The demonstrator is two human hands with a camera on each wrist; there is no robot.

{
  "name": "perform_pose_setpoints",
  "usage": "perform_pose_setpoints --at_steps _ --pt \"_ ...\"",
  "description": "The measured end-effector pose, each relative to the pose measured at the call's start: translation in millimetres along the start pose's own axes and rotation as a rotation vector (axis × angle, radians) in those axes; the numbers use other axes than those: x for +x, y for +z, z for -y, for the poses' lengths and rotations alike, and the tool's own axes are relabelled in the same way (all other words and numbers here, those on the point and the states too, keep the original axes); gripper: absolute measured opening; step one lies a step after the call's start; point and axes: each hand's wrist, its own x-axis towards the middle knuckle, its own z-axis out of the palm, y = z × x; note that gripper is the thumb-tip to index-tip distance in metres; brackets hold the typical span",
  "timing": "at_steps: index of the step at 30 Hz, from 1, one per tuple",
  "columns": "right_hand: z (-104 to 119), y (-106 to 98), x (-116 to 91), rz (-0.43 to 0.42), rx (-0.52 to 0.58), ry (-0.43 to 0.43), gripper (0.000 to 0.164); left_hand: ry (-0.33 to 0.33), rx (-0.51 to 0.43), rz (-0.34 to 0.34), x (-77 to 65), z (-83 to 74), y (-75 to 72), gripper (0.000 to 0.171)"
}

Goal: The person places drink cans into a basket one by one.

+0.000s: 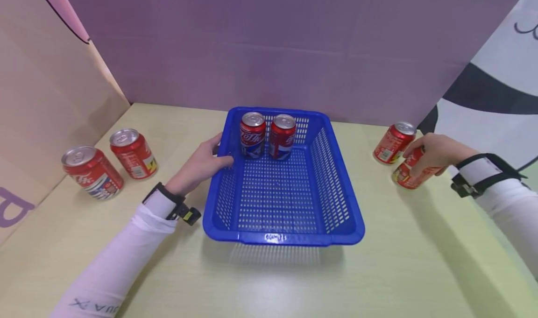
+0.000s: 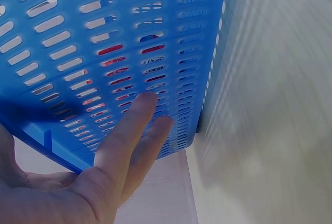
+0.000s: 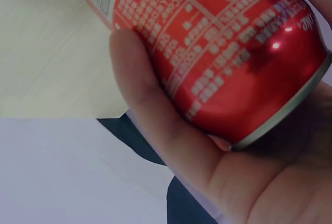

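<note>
A: Head view, contents?

B: Item one: a blue rectangular plastic basket with slotted walls (image 1: 302, 238), mid-table on the pale wood-look table (image 1: 273, 280). Items two and three: two red cylindrical metal drink cans, a left one (image 1: 253, 138) and a right one (image 1: 282, 139), upright side by side at the basket's far end, an arrangement that probably saves room. Items four and five: two matching red metal cans, an outer one (image 1: 92, 172) and an inner one (image 1: 133, 153), standing left of the basket

A: And at the hands?

B: Left hand (image 1: 201, 164): thumb over the basket's left rim, fingers outside, gripping the wall, presumably to steady a light container. Right hand (image 1: 437, 150): closed from above around a tilted red metal can (image 1: 407, 175), right of the basket. Just beside it, one upright red metal can (image 1: 394, 143); whether the two touch, cannot tell

A: Left wrist view?

B: Outer basket wall, two extended fingers laid along the slots, likely bracing it; red shows through the openings

A: Right wrist view?

B: The tilted can at close range, white print and barcode showing, silver-rimmed end toward the palm. One digit lies along its side, another part of the hand opposite; the grasp from above perhaps leaves the neighbouring can undisturbed
</note>
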Motion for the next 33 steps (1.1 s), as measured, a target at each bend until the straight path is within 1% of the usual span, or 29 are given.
perform_pose_setpoints --at_steps 4,7,11,14,15,19,21,24,26,28,33 --pt "9.7 -2.8 0.2 -0.016 -0.016 -0.009 0.064 -0.007 0.010 -0.001 -1.2 -0.7 0.1 0.072" --pt "23.3 -9.1 -0.6 -0.039 -0.018 -0.015 0.065 -0.004 0.005 -0.001 -1.8 -0.9 -0.2 0.072" --pt "45.9 -20.8 -6.0 -0.101 -0.017 -0.076 0.063 0.000 0.006 -0.002 -1.3 -0.5 -0.9 0.071" --pt "68.5 -30.0 -12.2 -0.136 -0.031 -0.121 0.062 -0.004 0.016 -0.001 -0.5 0.1 -1.3 0.071" --pt "76.8 -33.4 -14.2 -0.136 -0.041 -0.128 0.063 -0.006 0.015 0.000 -0.3 0.2 -1.4 0.071" --pt "112.5 -45.4 -22.1 -0.145 -0.127 -0.153 0.067 -0.008 0.011 0.000 0.2 0.2 -1.9 0.072" --pt "128.5 -51.9 -24.9 -0.150 -0.174 -0.177 0.071 -0.003 0.008 -0.001 0.5 0.0 -2.0 0.072" --pt "152.5 -59.4 -28.2 -0.174 -0.222 -0.224 0.070 0.005 0.007 -0.005 0.5 0.0 -1.6 0.071" --pt "168.9 -61.0 -29.4 -0.190 -0.234 -0.256 0.071 0.006 0.011 -0.007 0.3 0.3 -0.9 0.070" --pt "185.7 -58.6 -30.5 -0.204 -0.233 -0.292 0.067 0.009 0.017 -0.011 0.1 0.4 -0.1 0.069" --pt "225.8 -41.7 -27.8 -0.179 -0.197 -0.426 0.054 0.017 0.029 -0.011 0.4 -1.1 2.4 0.068"
